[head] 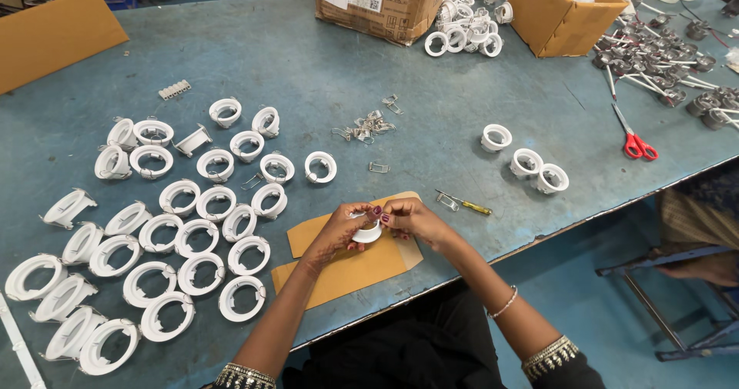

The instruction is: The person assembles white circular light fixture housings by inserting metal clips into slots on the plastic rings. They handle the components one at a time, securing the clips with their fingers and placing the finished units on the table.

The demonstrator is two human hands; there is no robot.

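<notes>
Left hand (339,231) and right hand (412,218) both grip 1 white ring (367,233) above brown cardboard (350,270).

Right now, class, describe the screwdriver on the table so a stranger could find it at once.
Start at the blue table and find the brown paper sheet under the person's hands. Just past that sheet's far right corner lies the screwdriver, beside a small bent wire clip. It is the only thin tool there with a yellow-green handle; the scissors farther right have red handles.

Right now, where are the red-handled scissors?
In the head view, the red-handled scissors lie on the blue table at the far right, below the pile of grey metal parts and right of three white rings.
</notes>
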